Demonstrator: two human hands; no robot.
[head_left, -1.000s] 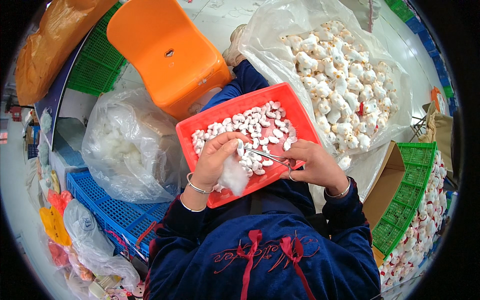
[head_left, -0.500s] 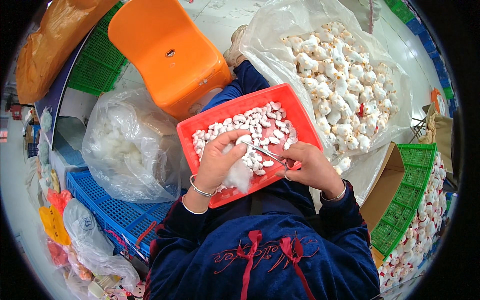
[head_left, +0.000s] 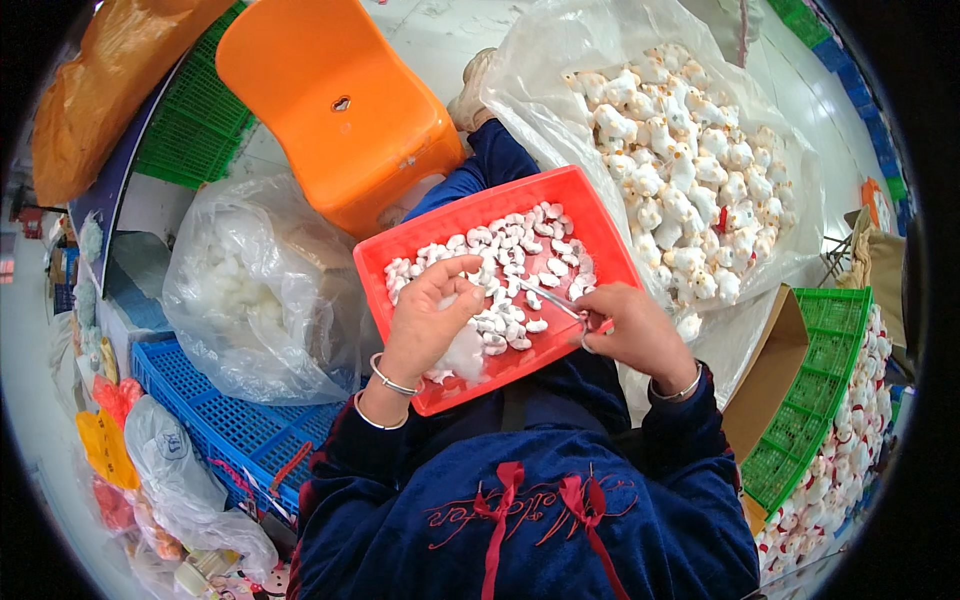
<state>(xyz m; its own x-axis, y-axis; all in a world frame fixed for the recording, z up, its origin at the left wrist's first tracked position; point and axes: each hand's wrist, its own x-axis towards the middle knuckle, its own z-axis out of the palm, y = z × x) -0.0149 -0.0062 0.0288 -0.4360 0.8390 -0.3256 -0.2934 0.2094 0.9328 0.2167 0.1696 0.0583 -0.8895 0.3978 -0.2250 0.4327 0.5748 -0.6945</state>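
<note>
On my lap rests a red plastic tray [head_left: 385, 247] holding many small white stuffed fabric pieces [head_left: 500, 235]. Over its left half is my left hand [head_left: 428, 318], thumb and index finger curled but apart. A tuft of white stuffing [head_left: 463, 356] hangs below the palm, seemingly held by the lower fingers, which are hidden. My right hand [head_left: 632, 335] is closed around the finger loops of metal forceps [head_left: 552, 298] at the tray's right side. The forceps' tips point left, just above the pieces, with nothing visible between them.
An orange plastic chair [head_left: 335, 110] stands ahead on the left. Beside it, a clear bag [head_left: 270, 345] holds white stuffing, next to a blue crate [head_left: 235, 425]. At the right lie a large bag of white plush toys [head_left: 690, 170], a cardboard box [head_left: 770, 370] and a green crate [head_left: 825, 375].
The forceps' tips have drawn away from my left fingers, and my right hand has moved right. The small white piece has left my left fingertips. My left hand and the stuffing shifted slightly left.
</note>
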